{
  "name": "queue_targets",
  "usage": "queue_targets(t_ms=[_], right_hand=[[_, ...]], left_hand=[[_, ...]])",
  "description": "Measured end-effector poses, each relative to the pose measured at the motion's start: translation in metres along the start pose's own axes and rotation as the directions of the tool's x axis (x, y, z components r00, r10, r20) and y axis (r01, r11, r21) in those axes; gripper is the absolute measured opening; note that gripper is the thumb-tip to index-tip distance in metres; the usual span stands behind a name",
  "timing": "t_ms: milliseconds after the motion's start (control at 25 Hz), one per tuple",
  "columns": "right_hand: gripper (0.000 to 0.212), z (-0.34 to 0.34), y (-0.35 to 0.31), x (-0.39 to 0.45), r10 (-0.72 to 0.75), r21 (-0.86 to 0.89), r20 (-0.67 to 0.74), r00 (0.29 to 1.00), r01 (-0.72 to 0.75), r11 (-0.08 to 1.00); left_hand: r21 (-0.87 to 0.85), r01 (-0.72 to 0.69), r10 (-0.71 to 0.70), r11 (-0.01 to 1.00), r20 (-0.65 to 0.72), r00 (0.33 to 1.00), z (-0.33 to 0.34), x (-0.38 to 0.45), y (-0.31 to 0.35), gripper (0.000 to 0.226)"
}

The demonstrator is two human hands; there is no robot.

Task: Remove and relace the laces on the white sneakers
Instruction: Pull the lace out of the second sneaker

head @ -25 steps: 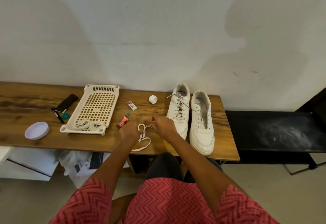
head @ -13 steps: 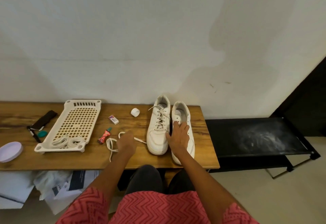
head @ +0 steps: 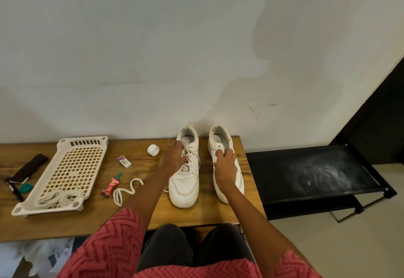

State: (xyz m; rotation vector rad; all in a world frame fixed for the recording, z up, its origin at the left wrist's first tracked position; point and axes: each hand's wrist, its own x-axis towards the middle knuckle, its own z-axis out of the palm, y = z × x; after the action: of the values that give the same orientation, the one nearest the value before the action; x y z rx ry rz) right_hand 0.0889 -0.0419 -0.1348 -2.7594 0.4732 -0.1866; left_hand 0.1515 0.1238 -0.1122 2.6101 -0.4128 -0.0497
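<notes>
Since half a second ago, my left hand (head: pixel 175 159) has left the loose lace (head: pixel 126 191) on the table (head: pixel 65 223) and moved onto the laced sneaker (head: pixel 184 168), and the two shoes now stand apart where before they were side by side, touching. My left fingers are curled into the lacing near the top eyelets, pinching the lace (head: pixel 188 157) there as far as I can judge. My right hand (head: pixel 225 166) rests on the unlaced sneaker (head: pixel 225 161), fingers bent over its tongue area near the collar; I cannot tell whether they grip or only press.

Both sneakers lie with heels toward the wall and toes toward me, long axes running away from my body. The laced sneaker is directly under my left hand, so that hand is the nearer one for pulling the lace out. The pull should run along the shoe's axis, eyelet row by eyelet row, from collar toward toe. The freed lace lies left of the laced sneaker, beside the red tube (head: pixel 112 184).
</notes>
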Motion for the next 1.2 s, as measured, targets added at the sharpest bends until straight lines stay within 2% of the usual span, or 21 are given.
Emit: queue_targets(t_ms=[160,320,440,520,760,840,920,960,1040,1080,1120,1200], right_hand=[[0.048,0.001,-0.002,0.009,0.015,-0.039,0.023,1.000,-0.015,0.999],[0.038,-0.005,-0.007,0.006,0.020,0.067,-0.019,1.000,-0.019,0.998],[0.031,-0.008,-0.016,-0.003,-0.173,0.206,-0.073,0.982,0.185,0.961],[0.032,-0.004,-0.026,-0.007,-0.276,0.263,0.021,0.961,0.261,0.929],[0.014,-0.020,-0.031,0.003,-0.182,0.249,0.241,0.953,0.121,0.961],[0.010,-0.037,-0.029,0.010,-0.124,0.341,0.266,0.956,0.026,0.940],[0.013,-0.056,-0.038,0.013,-0.160,0.408,0.261,0.952,0.041,0.912],[0.015,-0.065,-0.046,0.014,-0.239,0.451,0.307,0.921,0.080,0.889],[0.022,-0.081,-0.063,0.008,-0.394,0.540,0.516,0.760,0.068,0.839],[0.030,-0.085,-0.068,0.005,-0.414,0.537,0.590,0.693,0.047,0.843],[0.035,-0.086,-0.069,0.004,-0.402,0.511,0.590,0.700,0.062,0.857],[0.030,-0.075,-0.060,0.007,-0.342,0.348,0.398,0.851,0.205,0.915]], left_hand=[[-0.028,-0.056,0.060,0.998,0.134,0.989,-0.005,0.018,-0.006,0.064],[0.014,-0.039,0.036,0.999,0.169,0.985,-0.001,0.014,-0.003,0.069],[-0.098,-0.046,0.057,0.994,0.108,0.992,0.002,-0.007,0.000,0.067],[-0.191,-0.069,0.089,0.979,0.094,0.992,0.004,-0.019,0.004,0.065],[-0.276,-0.073,0.099,0.958,0.080,0.992,0.003,-0.028,0.003,0.056],[-0.374,-0.036,0.053,0.927,0.038,0.998,0.003,-0.031,0.000,0.048],[-0.458,0.037,-0.053,0.888,-0.022,0.998,0.001,-0.033,0.001,0.042],[-0.527,0.105,-0.142,0.843,-0.029,0.989,-0.001,-0.033,0.002,0.039],[-0.632,0.207,-0.294,0.747,-0.035,0.955,-0.007,-0.032,0.003,0.025],[-0.621,0.222,-0.329,0.752,-0.060,0.943,-0.011,-0.032,0.004,0.019],[-0.563,0.224,-0.337,0.796,-0.105,0.936,-0.015,-0.031,0.002,0.016],[-0.465,0.205,-0.312,0.861,-0.165,0.936,-0.019,-0.029,-0.002,0.017]])
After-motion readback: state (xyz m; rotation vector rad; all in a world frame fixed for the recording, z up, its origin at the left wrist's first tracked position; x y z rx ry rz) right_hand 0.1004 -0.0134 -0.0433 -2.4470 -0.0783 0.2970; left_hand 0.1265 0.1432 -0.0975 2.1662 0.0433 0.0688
